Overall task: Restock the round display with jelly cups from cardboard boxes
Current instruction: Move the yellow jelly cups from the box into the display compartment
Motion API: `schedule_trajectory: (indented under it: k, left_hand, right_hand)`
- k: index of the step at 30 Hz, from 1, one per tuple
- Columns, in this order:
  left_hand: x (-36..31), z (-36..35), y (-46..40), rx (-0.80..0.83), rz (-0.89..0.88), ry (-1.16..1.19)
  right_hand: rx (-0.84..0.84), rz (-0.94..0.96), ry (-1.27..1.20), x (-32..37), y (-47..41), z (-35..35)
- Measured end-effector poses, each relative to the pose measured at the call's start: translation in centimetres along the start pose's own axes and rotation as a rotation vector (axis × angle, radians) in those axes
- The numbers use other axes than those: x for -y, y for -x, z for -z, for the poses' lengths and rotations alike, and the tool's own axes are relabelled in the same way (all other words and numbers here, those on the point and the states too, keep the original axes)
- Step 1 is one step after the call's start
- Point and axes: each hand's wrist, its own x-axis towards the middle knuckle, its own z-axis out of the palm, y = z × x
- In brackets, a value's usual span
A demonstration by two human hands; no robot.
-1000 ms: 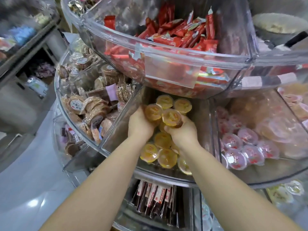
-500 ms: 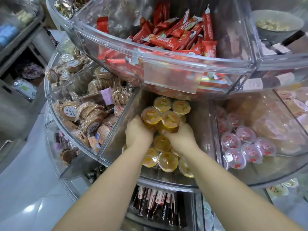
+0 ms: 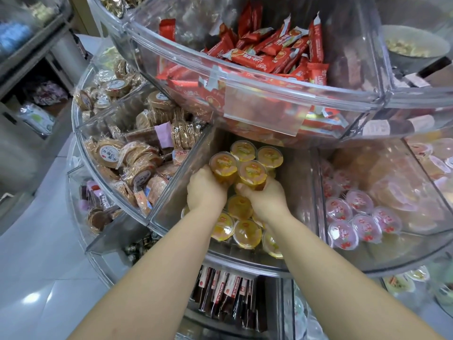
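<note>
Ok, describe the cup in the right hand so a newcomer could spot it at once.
Find the round clear display, middle shelf, the wedge bin under the red snack bars. Both hands reach in there; the right hand grips an orange jelly cup. It is lifted above the loose cups below, beside the left hand's cup.

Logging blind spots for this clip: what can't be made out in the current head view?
- Fingertips of the left hand and right hand: hidden behind the yellow cups they hold.
- Cardboard boxes: none in frame.
- Back of the cup compartment: covered by the upper tier.
- Cup lid print: too small to read.
- Shelves at left: blurred.
</note>
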Motion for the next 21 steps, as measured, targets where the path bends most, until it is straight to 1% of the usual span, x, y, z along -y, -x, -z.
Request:
schedule_trajectory:
  k: [3, 6, 8, 10, 12, 13, 15, 16, 18, 20, 21]
  left_hand:
    - [0.0, 0.0, -0.1, 0.009, -0.001, 0.005]
    - [0.1, 0.2, 0.0, 0.047, -0.002, -0.013]
    - [0.2, 0.8, 0.1, 0.124, 0.006, 0.020]
    - [0.3, 2.0, 0.6, 0.215, -0.003, 0.084]
    - [0.4, 3.7, 1.5, 0.268, -0.063, 0.140]
    - [0.5, 4.6, 2.3, 0.264, -0.094, 0.172]
    - [1.1, 6.9, 4.4, 0.204, -0.141, 0.290]
    - [1.7, 8.0, 5.9, 0.164, -0.167, 0.389]
    - [3.3, 10.1, 9.0, 0.064, -0.224, 0.560]
    - [5.7, 11.7, 12.4, -0.070, -0.244, 0.643]
    - [7.3, 12.0, 14.0, -0.141, -0.221, 0.668]
  right_hand:
    - [-0.023, 0.028, 0.051, 0.1, 0.1, -0.1]
    - [0.007, 0.036, 0.082, 0.4, 0.3, 0.2]
    - [0.044, -0.011, -0.017, 0.3, 0.9, 1.0]
    - [0.097, -0.099, -0.169, 0.0, 1.7, 2.1]
    - [0.143, -0.165, -0.365, -0.1, 2.8, 3.2]
    - [0.143, -0.187, -0.475, 0.0, 3.6, 3.7]
    - [0.133, -0.213, -0.667, 0.7, 5.2, 4.5]
    - [0.151, -0.196, -0.701, 1.2, 6.2, 4.7]
    - [0.244, -0.072, -0.581, 2.3, 8.5, 4.4]
    - [0.378, 0.117, -0.450, 3.3, 11.1, 3.0]
    - [0.446, 0.194, -0.418, 3.7, 12.4, 2.1]
